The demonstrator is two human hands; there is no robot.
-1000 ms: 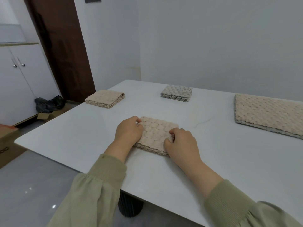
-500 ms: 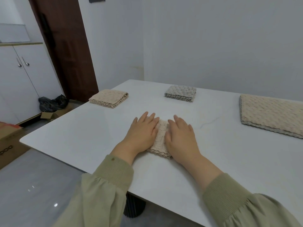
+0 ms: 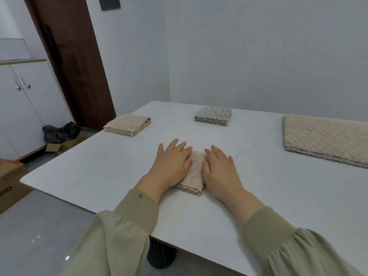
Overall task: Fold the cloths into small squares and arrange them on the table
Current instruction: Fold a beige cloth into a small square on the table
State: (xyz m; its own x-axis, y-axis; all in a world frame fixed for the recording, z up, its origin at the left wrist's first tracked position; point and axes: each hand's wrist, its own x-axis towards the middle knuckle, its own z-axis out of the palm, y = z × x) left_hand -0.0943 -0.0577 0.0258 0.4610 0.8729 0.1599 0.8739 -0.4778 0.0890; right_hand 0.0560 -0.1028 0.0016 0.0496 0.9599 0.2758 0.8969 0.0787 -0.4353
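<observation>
We are flattening the folded cloth (image 3: 194, 173) under our left hand (image 3: 171, 166) and right hand (image 3: 219, 170) — fingers straight, barely spread — weighting evenly so edges are lining up.

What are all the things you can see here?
table: 1, white, middle of room
small folded cloth: 1, beige, near table edge
folded beige cloth: 1, beige, table's far left
folded grey cloth: 1, grey, far middle
large cloth: 1, beige, table's right side
door: 1, brown, back left
cabinet: 1, white, left wall
bag: 1, black, floor by door
cardboard boxes: 2, brown, floor at left
sleeves: 2, green, nearest
left grip: 1, flat on small cloth's left
right grip: 1, flat on its right
</observation>
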